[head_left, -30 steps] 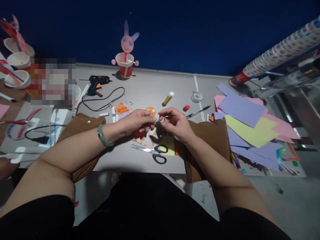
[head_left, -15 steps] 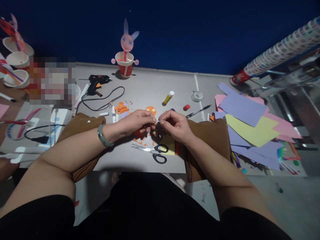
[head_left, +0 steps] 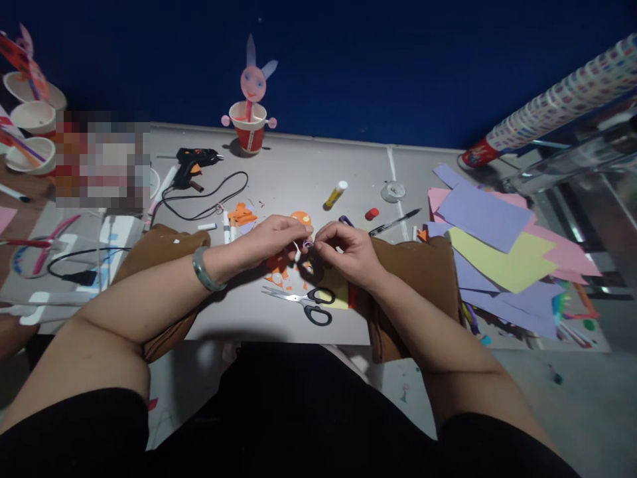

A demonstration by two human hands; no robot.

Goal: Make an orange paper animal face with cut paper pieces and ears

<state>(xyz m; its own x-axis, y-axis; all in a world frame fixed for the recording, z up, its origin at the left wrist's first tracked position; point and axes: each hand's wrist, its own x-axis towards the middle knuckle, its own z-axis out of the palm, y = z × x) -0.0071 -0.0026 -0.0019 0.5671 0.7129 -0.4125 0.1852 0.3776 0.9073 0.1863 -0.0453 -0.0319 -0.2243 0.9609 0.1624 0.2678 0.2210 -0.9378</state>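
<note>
Workspace and surroundings, seen from above. A plain, deep blue wall spans the rear and meets the back edge of a pale grey table. A narrow white stripe crosses the tabletop from the wall side toward the front. At far left, a brown surface adjoins the table. Grey floor extends beyond the lower right, with small coloured specks upon it. Above it, near the right margin, lies a dark, blurred zone with bright streaks, its nature indistinct. Light is strongest on the middle of the tabletop; the wall and outer margins remain dim.
</note>
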